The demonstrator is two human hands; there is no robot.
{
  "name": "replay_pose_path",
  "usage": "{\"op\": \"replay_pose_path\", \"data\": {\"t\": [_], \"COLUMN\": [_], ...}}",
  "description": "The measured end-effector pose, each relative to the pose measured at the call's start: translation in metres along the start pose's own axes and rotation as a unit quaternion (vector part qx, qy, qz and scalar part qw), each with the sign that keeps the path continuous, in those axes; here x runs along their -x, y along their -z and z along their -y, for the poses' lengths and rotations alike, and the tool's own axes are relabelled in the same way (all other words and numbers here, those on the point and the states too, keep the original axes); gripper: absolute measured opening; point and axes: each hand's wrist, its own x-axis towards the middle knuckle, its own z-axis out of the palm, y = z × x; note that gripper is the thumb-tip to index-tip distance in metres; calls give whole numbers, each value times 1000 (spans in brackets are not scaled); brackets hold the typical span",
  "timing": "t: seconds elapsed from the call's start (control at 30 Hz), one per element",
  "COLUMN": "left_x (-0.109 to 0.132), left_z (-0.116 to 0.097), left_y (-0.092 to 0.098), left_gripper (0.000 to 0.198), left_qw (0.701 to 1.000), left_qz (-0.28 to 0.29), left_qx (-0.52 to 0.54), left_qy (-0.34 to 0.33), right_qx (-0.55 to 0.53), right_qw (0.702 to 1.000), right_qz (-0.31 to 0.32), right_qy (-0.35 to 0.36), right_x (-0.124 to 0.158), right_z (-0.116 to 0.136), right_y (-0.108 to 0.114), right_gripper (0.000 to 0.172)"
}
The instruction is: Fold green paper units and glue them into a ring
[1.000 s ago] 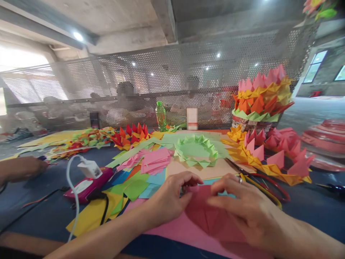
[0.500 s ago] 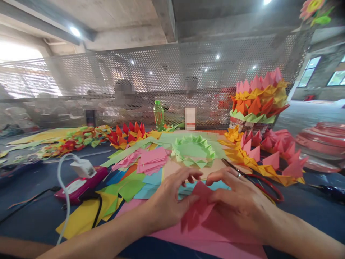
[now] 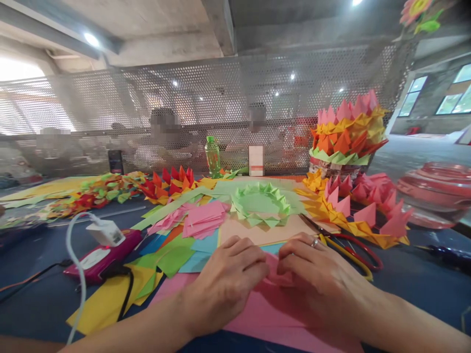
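Between my two hands is a small piece of pink paper, partly hidden by the fingers. My left hand is closed on its left side, fingers curled over it. On its right side my right hand, with a ring on one finger, pinches it. Larger pink sheets lie flat beneath both hands. Just beyond stands a ring of folded light green paper points. A stack of pink paper pieces rests to the left of that ring.
Scissors with red and yellow handles lie right of my right hand. A magenta power strip with a white charger and cables sits at left. Folded pink and orange paper strips, a layered paper stack and a green bottle stand farther back.
The pink paper has been lowered, and its raised tip is now mostly covered. My left fingers have curled in, and the hands are closer together. The view has shifted slightly.
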Motion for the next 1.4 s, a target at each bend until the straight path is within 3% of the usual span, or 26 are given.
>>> {"op": "replay_pose_path", "data": {"t": [0.33,0.57,0.77,0.87,0.97,1.13,1.27,1.4], "left_x": [8,6,11,11,9,6,8,8], "left_z": [1,-9,-10,-9,-8,-9,-8,-6], "left_y": [-6,0,-1,2,7,14,12,5], "left_gripper": [22,14,27,32,34,32,26,16], "left_qw": [993,996,999,997,991,990,987,971], "left_qz": [47,51,25,38,65,92,83,65], "left_qx": [28,-15,23,69,115,104,136,221], "left_qy": [108,68,0,11,32,17,11,56], "right_qx": [-16,-36,-43,-68,-108,-134,-142,-139], "right_qw": [998,998,998,996,987,976,971,970], "right_qz": [59,48,52,62,114,170,192,198], "right_qy": [7,-2,-12,8,39,28,19,20], "right_x": [0,2,2,2,1,0,1,1], "right_z": [5,8,2,-2,-2,2,0,-1], "right_y": [2,0,4,9,15,24,24,26], "right_gripper": [15,13,20,20,24,26,23,36]}}
